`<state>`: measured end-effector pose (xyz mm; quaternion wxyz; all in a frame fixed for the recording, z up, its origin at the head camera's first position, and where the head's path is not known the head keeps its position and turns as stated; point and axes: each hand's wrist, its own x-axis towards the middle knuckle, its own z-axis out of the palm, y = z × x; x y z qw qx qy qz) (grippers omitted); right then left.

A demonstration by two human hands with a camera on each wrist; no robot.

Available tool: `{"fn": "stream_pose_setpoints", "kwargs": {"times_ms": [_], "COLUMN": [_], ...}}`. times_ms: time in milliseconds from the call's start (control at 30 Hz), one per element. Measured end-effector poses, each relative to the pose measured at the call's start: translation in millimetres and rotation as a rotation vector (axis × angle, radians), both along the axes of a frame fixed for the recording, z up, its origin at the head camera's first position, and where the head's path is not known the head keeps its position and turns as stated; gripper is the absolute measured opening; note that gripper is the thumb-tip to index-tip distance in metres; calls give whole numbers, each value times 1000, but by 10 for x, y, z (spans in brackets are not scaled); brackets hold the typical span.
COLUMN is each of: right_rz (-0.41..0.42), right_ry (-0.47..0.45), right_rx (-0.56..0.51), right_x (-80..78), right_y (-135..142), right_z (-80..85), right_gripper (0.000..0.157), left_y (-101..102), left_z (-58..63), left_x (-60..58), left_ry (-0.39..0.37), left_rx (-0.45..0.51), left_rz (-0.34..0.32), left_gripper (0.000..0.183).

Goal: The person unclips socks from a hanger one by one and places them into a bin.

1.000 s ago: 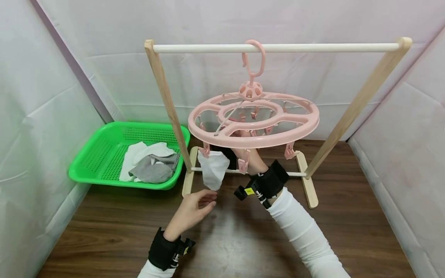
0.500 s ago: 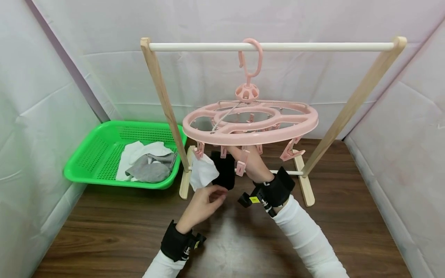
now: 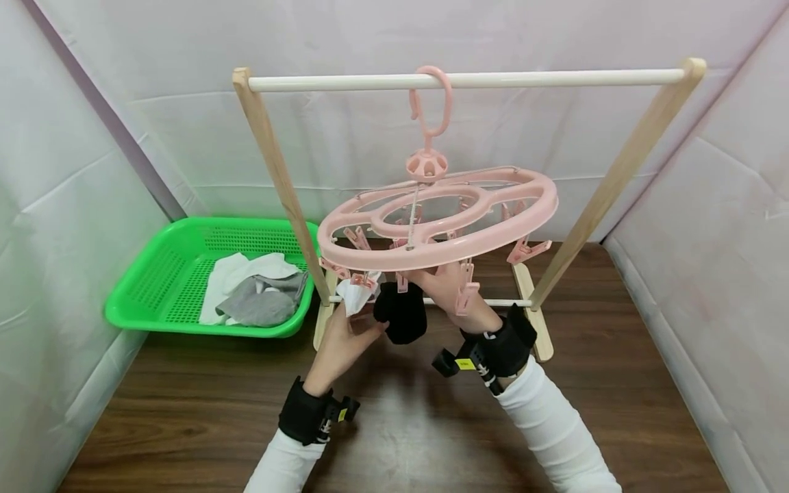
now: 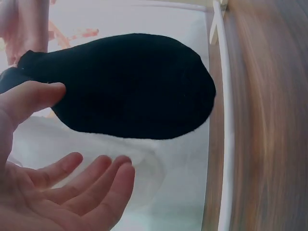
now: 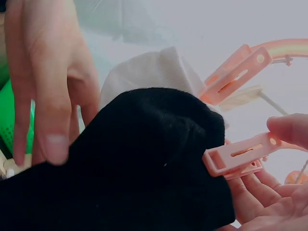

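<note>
A black sock [image 3: 403, 315] hangs below the front of the round pink clip hanger [image 3: 394, 259]. In the right wrist view, a pink clothespin [image 5: 238, 154] sits over the sock's edge. My right hand [image 3: 453, 294] holds that clothespin, its thumb on one arm and its fingers underneath. My left hand [image 3: 340, 342] is at the sock's left side. In the left wrist view its thumb [image 4: 41, 96] lies against the black sock while the other fingers are spread, holding nothing. A white sock [image 3: 355, 294] hangs from another clip just behind the left hand.
A wooden stand with a white bar [image 3: 542, 79] carries the hanger by its hook. Several unused clips [image 3: 466, 294] dangle around the ring. On the left, a green basket [image 3: 138, 311] holds white and grey cloths [image 3: 261, 299]. White curtains enclose the wooden table [image 3: 394, 438].
The hanger has turned and tilted, its right side now higher. The black sock has come into view at the front. My left hand has risen towards the socks.
</note>
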<state>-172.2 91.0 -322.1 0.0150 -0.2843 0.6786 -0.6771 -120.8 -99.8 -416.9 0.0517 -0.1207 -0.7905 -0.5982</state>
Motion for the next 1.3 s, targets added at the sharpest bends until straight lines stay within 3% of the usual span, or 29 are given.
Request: {"fn": "stream_pose_setpoints", "kwargs": {"times_ms": [100,167,300,433,567,767,900,1133,1300], "right_rz": [52,88,101,93,106,113,95,-25,-38], "right_ry": [-6,-24,-54,-70,-79,-90,-88,-81,-76], "right_rx": [-50,-82,-140,-193,-261,-331,-356,-410,-446], "right_x": [-8,-11,-10,-4,-2,-14,-17,-23,-27], "right_y": [15,27,47,53,58,78,83,106,129], "right_z": [-51,-83,-135,-171,-201,-231,-240,-229,-231], "right_gripper": [58,62,46,33,21,17,16,23,33], "left_y": [33,60,131,203,240,249,244,223,162], "left_z": [9,11,8,14,14,6,0,-30,-51], "left_x": [-6,-2,6,20,43,57,63,66,106], "left_ry": [20,17,2,22,37,70,88,85,103], "left_rx": [-7,2,31,56,42,33,-5,-57,-168], "left_rz": [-11,-31,-83,-121,-98,-81,-80,-112,-160], "left_gripper": [48,34,31,40,35,35,36,12,10]}}
